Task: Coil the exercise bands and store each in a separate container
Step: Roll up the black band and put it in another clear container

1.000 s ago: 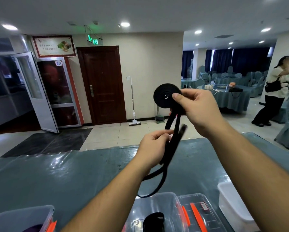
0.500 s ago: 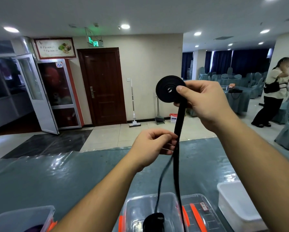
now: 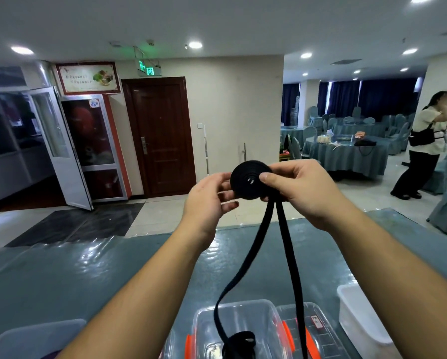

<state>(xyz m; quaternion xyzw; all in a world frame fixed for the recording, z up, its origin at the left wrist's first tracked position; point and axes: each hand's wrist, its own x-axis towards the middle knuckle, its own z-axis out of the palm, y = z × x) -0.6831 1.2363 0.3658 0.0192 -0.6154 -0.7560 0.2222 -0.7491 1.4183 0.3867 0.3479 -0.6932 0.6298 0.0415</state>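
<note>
Holding a black band [image 3: 252, 180] up at chest height, a person works over a table [image 3: 87, 275] covered in shiny blue-grey plastic. Most of the band is wound into a flat spiral disc at the centre of view. The right hand [image 3: 302, 193], at 3 o'clock from the disc, grips it with the thumb pressed on its face and the fingers curled behind. The left hand [image 3: 209, 200], at 9 o'clock, pinches the disc's edge with bent fingertips. Two loose strands hang from the disc toward 6 o'clock and drop into a clear box [image 3: 243, 314] with orange clips, where the band's slack lies bunched on the bottom. Just right of it, at 5 o'clock, lies a clear lid [image 3: 318, 330] with an orange clip. A white tub [image 3: 357, 314] stands at 4 o'clock, and another clear tub [image 3: 33, 335] sits at 7 o'clock, its contents unclear. Beyond the table are a brown door [image 3: 160, 136], and a second person [image 3: 424, 146] standing at 2 o'clock.
</note>
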